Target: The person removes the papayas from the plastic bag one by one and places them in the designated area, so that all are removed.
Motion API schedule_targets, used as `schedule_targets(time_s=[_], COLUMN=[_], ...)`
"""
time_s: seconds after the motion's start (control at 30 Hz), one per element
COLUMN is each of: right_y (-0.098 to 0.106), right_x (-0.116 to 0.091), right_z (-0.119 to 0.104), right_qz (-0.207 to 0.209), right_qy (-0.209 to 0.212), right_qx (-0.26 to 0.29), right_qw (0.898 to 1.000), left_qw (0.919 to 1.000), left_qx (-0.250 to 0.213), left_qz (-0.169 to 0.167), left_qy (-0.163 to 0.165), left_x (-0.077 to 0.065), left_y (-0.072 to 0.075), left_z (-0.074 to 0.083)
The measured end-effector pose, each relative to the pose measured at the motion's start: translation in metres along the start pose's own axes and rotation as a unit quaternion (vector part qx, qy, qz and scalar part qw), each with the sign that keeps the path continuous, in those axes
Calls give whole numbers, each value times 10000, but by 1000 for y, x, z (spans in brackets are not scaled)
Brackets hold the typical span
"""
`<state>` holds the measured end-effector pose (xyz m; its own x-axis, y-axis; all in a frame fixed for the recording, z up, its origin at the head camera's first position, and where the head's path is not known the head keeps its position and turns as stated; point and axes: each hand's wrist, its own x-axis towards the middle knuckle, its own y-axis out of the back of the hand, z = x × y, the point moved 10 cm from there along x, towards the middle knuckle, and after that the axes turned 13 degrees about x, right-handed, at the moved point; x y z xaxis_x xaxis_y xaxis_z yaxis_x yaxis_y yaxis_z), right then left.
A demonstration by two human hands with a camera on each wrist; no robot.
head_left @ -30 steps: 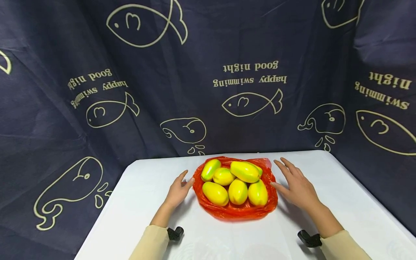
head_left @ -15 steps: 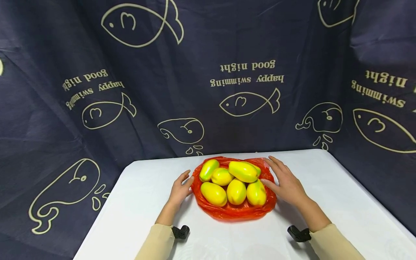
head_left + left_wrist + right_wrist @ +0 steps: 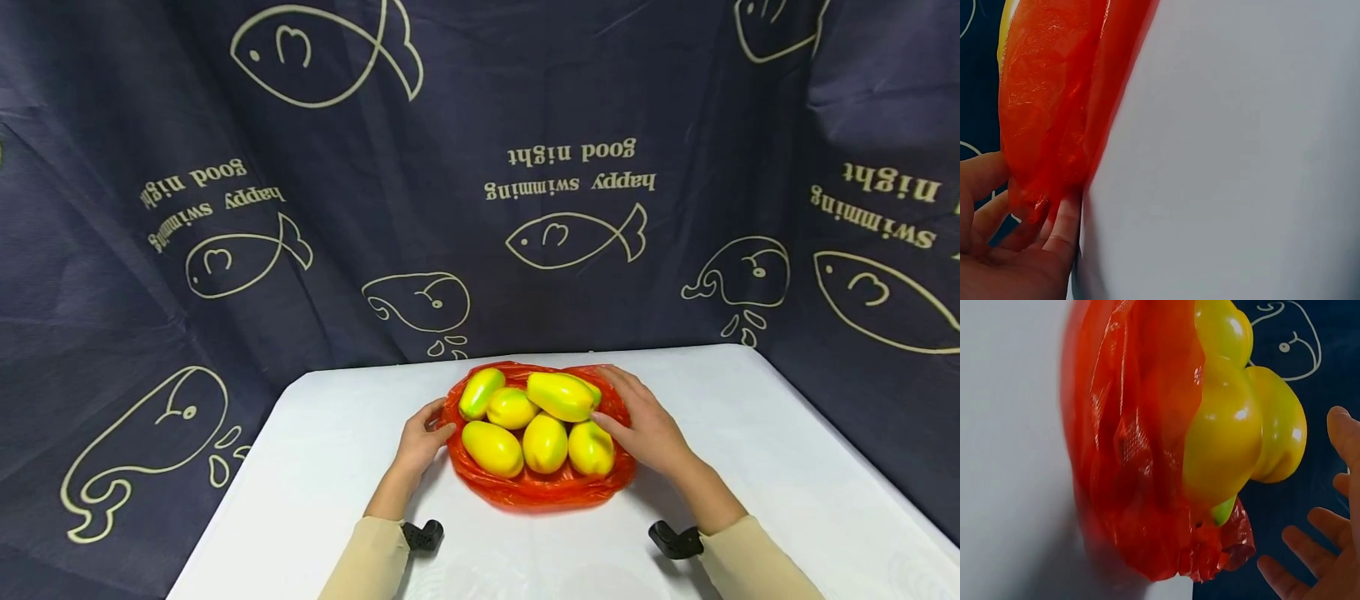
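Note:
A red plastic bag sits on the white table with its mouth rolled wide. Several glossy yellow-green oval fruits are heaped inside it. My left hand is at the bag's left side, thumb by the rim. In the left wrist view, loosely bent fingers touch the crumpled lower plastic. On the other side, my right hand reaches over the bag's right edge with fingers spread. The right wrist view shows its fingers apart from the bag and fruits, holding nothing.
The white table has its back edge just behind the bag. A dark blue cloth with fish and whale drawings hangs behind and at both sides. Black wrist cameras sit at both cuffs.
My right hand has moved left, from beside the bag to over its right edge. My left hand has come in against the left side. The bag and fruits lie as before.

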<state>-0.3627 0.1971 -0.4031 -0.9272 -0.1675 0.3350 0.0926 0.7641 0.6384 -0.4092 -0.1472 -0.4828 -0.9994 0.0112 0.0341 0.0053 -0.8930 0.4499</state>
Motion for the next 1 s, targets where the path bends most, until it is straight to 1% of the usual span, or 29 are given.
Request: schedule_targets(time_s=[0.03,0.1,0.37,0.43,0.57,0.83,1.0], right_y=[-1,-2,-11,-13,-17,-22,-29], right_x=[1,2,7,8,11,17,17], right_z=[-1,-4,-11,-11,-10,-13,-11], right_qz=[-3,-24,-165,-178,-190,-217,-304], right_qy=[14,23,-12,-6,-43,-16,-96], right_qx=[39,73,420,503,508,580,668], right_qw=[10000,10000,9990,9986,9985,9981,9973], left_qw=[10000,10000,10000,10000,9999,9995,9994], left_qx=[1,-8,5,-30,-119,-262,-323], left_qz=[18,23,-23,-37,-18,85,89], left_qy=[-31,-93,17,-2,3,-149,-122], left_x=[3,3,5,5,5,5,3], left_y=[-1,-1,-5,-6,-7,-6,-6], left_z=[-4,-4,-9,-8,-9,-11,-15])
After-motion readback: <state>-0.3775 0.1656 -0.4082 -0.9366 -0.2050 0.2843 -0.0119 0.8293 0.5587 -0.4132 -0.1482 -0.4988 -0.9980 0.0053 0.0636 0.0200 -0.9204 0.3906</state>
